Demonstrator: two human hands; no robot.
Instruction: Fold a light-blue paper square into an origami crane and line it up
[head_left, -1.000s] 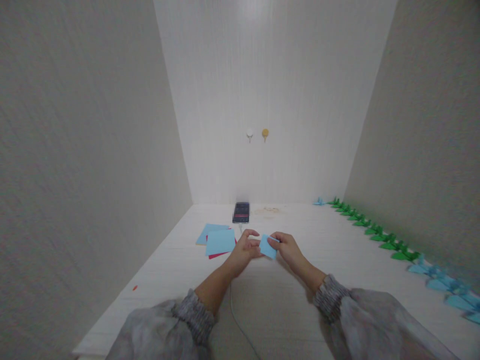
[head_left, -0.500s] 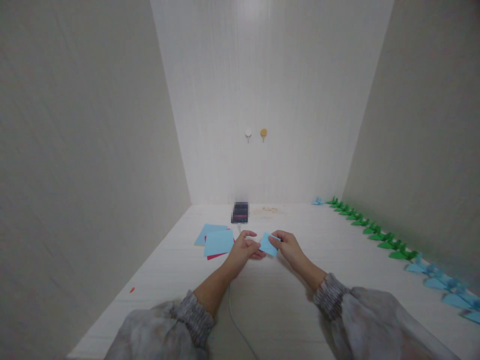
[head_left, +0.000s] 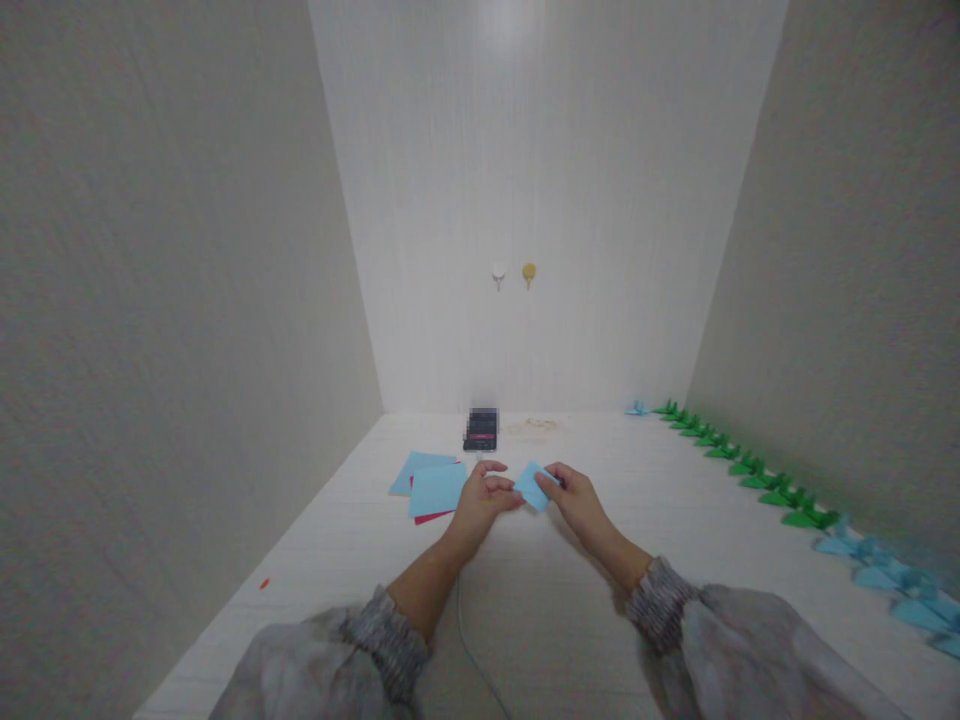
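A small folded square of light blue paper [head_left: 531, 490] is held up between my two hands, turned so that one corner points down. My right hand [head_left: 576, 497] pinches its right side, with the thumb lying on top of the paper. At the left corner, the thumb and a fingertip of my left hand [head_left: 484, 500] close on the edge, while the index finger is curved and clear of it. Just left of that hand lie flat blue paper sheets [head_left: 437, 489], with a red sheet [head_left: 430, 518] showing from underneath.
A dark phone [head_left: 481, 432] stands behind my hands, and a pale cable [head_left: 469, 645] runs toward me. Folded green paper figures [head_left: 742, 464] and blue paper figures [head_left: 877, 577] line the right wall. A small orange-red scrap [head_left: 264, 583] lies at the left edge of the table.
The blue paper has turned a little and shifted slightly left in my right hand. The left fingers that were beneath it have drawn back to its left corner.
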